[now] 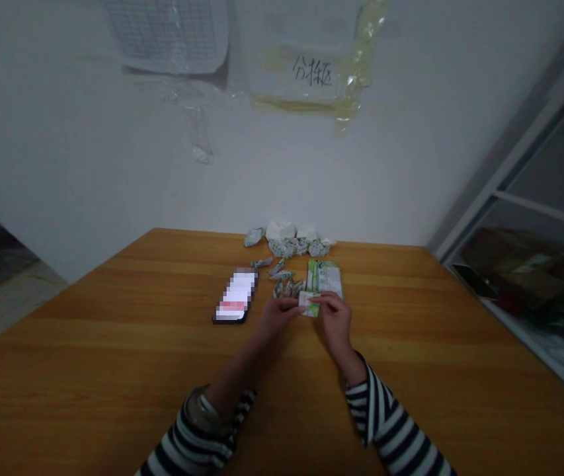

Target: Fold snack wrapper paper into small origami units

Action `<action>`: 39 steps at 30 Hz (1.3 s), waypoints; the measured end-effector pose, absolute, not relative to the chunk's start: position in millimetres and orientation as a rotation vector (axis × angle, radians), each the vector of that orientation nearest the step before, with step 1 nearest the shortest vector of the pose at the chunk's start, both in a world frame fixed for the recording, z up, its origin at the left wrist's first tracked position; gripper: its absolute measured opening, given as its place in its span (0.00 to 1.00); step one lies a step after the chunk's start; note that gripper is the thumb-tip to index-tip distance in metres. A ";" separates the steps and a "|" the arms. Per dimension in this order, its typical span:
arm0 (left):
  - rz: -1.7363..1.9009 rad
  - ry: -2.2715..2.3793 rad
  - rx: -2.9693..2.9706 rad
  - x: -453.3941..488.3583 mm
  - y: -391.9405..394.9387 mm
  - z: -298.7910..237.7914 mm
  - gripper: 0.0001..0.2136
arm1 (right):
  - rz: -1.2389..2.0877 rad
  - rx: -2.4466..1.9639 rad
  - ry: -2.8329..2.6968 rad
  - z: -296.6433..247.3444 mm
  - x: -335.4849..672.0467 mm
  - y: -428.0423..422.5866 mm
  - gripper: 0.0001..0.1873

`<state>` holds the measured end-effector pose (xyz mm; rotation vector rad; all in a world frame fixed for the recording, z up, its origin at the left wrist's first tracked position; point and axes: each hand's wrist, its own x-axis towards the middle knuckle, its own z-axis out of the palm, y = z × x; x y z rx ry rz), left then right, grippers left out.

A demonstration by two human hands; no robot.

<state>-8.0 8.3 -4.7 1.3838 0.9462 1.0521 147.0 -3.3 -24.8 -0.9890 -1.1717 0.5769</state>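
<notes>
Small green-and-white paper slip (310,303) being pinched by both hands.
It is being held between left hand (276,316) and right hand (335,322) fingertips, just above the wooden surface (113,344), near folded paper pieces (286,287) and a phone (236,295).

A wooden table (113,370) carries everything. A phone (236,295) lies flat on it near the middle. Just right of the phone sit small folded paper pieces (282,271), then a green-and-white paper stack (324,276). Beyond the phone, by the far edge, lies a heap of folded pieces (289,241).
</notes>
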 end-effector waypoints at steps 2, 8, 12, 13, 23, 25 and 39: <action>1.020 0.982 1.406 -7.9 6.9 -5.4 0.15 | 0.608 -0.955 -1.217 -21.6 147.2 -3.6 0.14; 1.253 1.223 1.548 -15.1 9.5 -11.6 0.13 | 0.711 -0.960 -1.110 -11.4 147.2 -4.4 0.11; 1.413 1.260 1.805 -14.8 7.3 -7.7 0.11 | 1.197 -1.002 -0.915 -16.6 146.5 -1.6 0.20; 1.437 1.241 1.860 -13.9 6.7 -6.9 0.11 | 1.299 -0.983 -0.898 -18.2 146.1 -1.0 0.21; 1.226 1.193 1.915 -10.7 7.8 -9.8 0.19 | 1.364 -0.923 -0.890 -24.9 151.1 5.1 0.14; 1.163 1.249 1.979 -10.0 6.3 -10.9 0.19 | 1.334 -0.950 -0.944 -25.2 150.6 4.7 0.14; 0.945 1.487 2.326 -6.0 -1.4 -6.4 0.19 | 0.837 -0.970 -1.440 -24.2 144.5 3.4 0.13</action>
